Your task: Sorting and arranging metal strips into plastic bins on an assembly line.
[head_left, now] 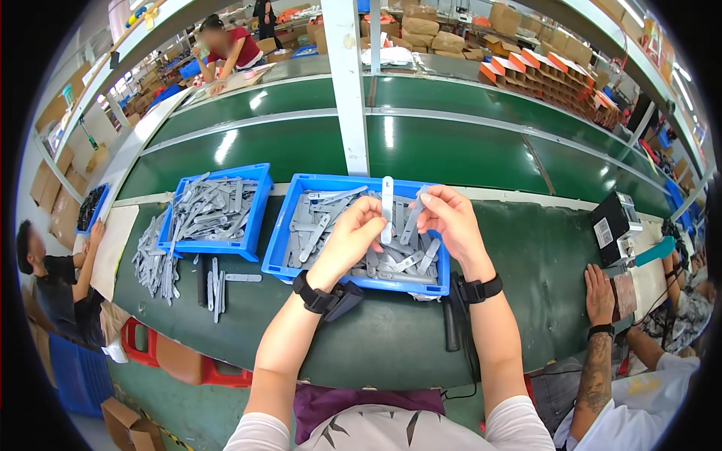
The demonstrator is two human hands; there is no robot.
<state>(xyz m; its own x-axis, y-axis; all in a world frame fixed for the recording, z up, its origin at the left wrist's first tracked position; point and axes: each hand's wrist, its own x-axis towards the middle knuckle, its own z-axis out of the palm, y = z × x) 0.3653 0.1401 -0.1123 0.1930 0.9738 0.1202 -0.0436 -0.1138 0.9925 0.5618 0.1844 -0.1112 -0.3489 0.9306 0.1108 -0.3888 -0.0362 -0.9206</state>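
Note:
Over a blue bin (280, 244) of grey flat plastic strips, my left hand (352, 237) pinches a pale grey strip (387, 197) with rounded ends, held upright. To its right, my right hand (454, 222) has its thumb and fingers closed on a darker grey strip (411, 224), tilted; its lower end overlaps the pieces behind, so where it stops is hard to see. The two strips are close together but apart. Many loose strips (316, 237) lie jumbled in the bin beneath both hands.
Left of my bin stands another blue bin (261, 218) heaped with strips, with a spilled pile (154, 259) beside it. A dark-handled tool (451, 325) lies near my right forearm. A black device (615, 229) and a co-worker's hand (599, 295) are at right. A white post (347, 83) rises ahead.

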